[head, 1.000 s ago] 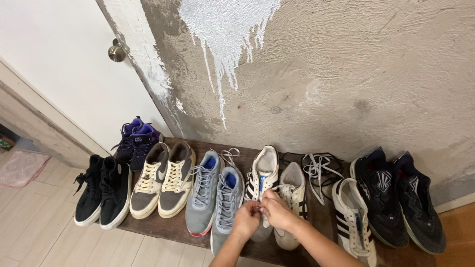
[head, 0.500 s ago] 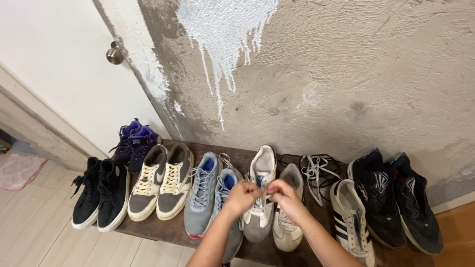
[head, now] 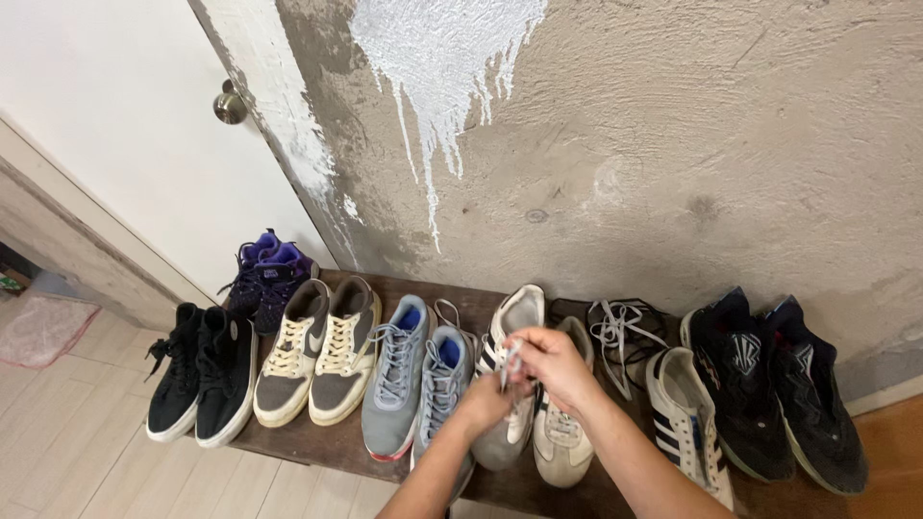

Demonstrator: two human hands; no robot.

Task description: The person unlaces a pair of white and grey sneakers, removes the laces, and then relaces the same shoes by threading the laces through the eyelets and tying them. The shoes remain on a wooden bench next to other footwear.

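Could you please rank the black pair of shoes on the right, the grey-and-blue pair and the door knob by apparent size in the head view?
1. Black pair on the right, though nearness may flatter it.
2. Grey-and-blue pair, partly hidden by the left hand.
3. Door knob, clearly smallest.

A single head-worn camera looks steeply down and forward at a rough plastered wall (head: 673,173), from close above the person's own hands. The left hand (head: 486,404) and right hand (head: 556,363) enter from the bottom edge, near the lens. Beyond and to both sides of them runs the low wooden counter (head: 317,444).
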